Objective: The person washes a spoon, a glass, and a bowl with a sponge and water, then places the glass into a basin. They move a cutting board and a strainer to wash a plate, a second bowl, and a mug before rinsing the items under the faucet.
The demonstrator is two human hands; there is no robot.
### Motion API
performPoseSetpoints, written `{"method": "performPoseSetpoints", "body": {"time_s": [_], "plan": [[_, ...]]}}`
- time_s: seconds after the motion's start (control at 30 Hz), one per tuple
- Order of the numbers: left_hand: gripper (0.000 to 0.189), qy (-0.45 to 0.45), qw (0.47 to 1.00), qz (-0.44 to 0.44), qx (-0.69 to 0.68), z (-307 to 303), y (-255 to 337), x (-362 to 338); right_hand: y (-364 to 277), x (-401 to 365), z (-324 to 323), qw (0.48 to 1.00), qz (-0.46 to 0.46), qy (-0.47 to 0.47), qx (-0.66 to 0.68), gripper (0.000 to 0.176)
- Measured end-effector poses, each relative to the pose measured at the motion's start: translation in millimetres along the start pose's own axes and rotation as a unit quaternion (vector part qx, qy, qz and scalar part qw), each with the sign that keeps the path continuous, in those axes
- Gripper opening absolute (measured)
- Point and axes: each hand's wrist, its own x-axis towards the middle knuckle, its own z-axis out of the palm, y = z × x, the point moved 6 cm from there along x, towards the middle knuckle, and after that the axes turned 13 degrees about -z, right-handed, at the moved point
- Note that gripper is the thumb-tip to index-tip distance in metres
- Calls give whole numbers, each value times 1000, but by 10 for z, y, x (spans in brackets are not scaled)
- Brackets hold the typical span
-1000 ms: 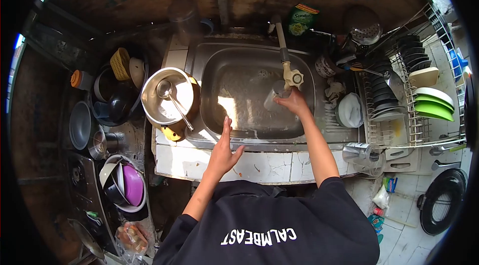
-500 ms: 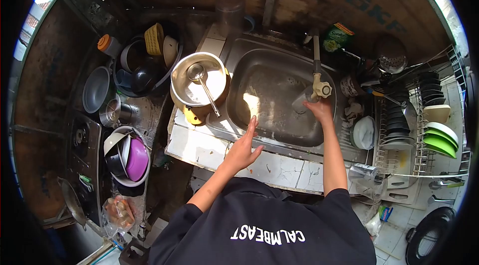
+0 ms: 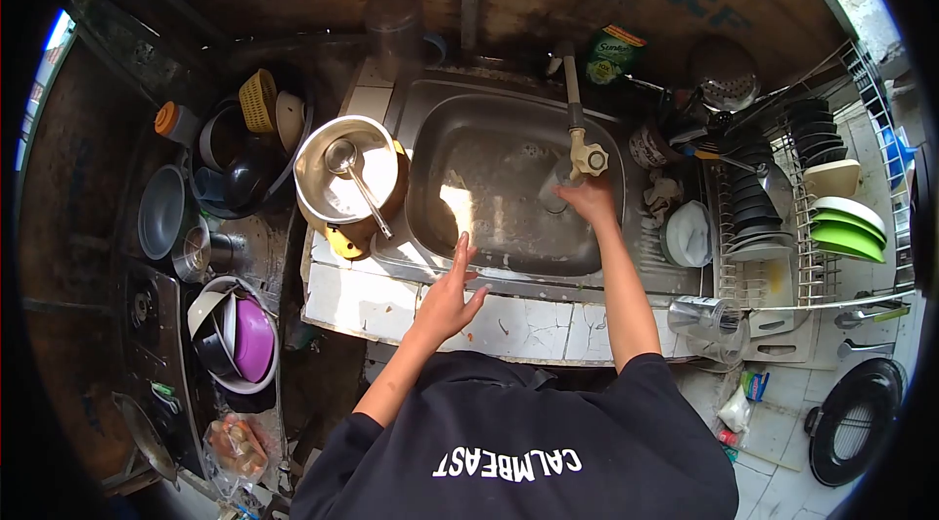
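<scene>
- Clear cylindrical cup (image 3: 555, 189): held in the curled fingers of the right hand (image 3: 589, 200).
- Cream plastic tap (image 3: 590, 158): just beyond those fingers.
- Grey metal sink basin (image 3: 509, 231): below them.
- Left hand (image 3: 448, 307): fingers straight, thumb spread wide.
- Round silver pot (image 3: 315, 168): beyond the left fingers, leftward.

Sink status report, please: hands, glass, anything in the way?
Right hand holding glass over sink. Left hand open, empty, near front edge. Tap close by glass; nothing else crowding it.
</scene>
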Motion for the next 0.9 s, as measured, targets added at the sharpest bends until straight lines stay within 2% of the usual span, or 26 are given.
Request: {"method": "performPoseSetpoints", "body": {"time_s": [0.1,0.17,0.27,0.4,0.47,0.6,0.67,0.77,0.8,0.83,0.87,0.9], "plan": [[91,1,1000,-2,-3,5,14,19,129,34,73,998,-26,11,62,68],[91,-8,1000,-8,-7,27,14,30,-104,-26,-14,996,-86,16,-37,67],[90,-18,1000,3,-7,105,-2,79,-148,-83,-51,995,-72,55,-30,64],[92,-40,999,3,27,210,27,211,-158,-135,-19,999,-39,30,3,64],[90,-41,998,19,31,268,88,348,-235,-134,-58,993,-91,61,-45,65],[85,-54,998,15,28,450,122,729,-143,-97,-46,998,-34,58,-3,67],[86,-72,997,-11,16,588,108,915,-184,-120,-36,998,-53,24,-8,71],[95,-4,998,37,47,764,98,1254,-266,-195,-109,999,-31,7,4,75],[95,-7,998,37,46,835,106,1333,-302,-242,-110,1000,-17,-16,3,75],[98,-3,998,42,48,906,123,1410,-130,-256,-13,998,36,-44,-4,79],[102,3,998,46,49,975,139,1490,-21,-214,28,998,37,-43,-6,79],[106,-25,997,22,68,1088,103,1551,39,-222,122,988,86,-125,15,83]]}}
